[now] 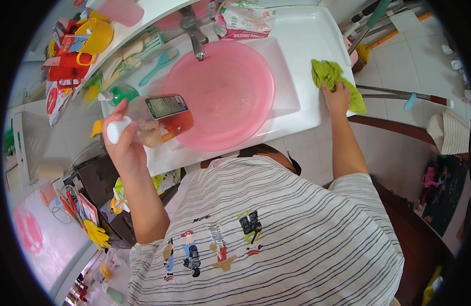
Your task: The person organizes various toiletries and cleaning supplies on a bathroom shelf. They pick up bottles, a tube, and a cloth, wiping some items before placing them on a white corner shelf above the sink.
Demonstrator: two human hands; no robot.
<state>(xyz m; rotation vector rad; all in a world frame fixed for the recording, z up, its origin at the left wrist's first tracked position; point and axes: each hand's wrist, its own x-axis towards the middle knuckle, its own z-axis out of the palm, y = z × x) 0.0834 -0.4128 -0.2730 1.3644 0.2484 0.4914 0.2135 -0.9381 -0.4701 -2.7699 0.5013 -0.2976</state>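
Observation:
My left hand (pixel 124 141) grips a clear pump bottle (pixel 159 120) by its white-capped end. The bottle lies tilted over the left rim of a pink plastic basin (pixel 224 91), with orange liquid inside and a dark label on its side. The basin sits in the white sink (pixel 311 34) under a metal faucet (pixel 197 48). Over at the sink's right edge, my right hand (pixel 338 97) holds a crumpled green cloth (pixel 327 72), part of which hangs past the edge.
A teal brush (pixel 159 67) and a green bottle (pixel 122 95) lie left of the basin. Behind it stands a washing powder bag (pixel 245 21). A shelf at upper left bears a yellow cup (pixel 98 36) and a red cup (pixel 71 65). Long handles (pixel 403 95) extend at right.

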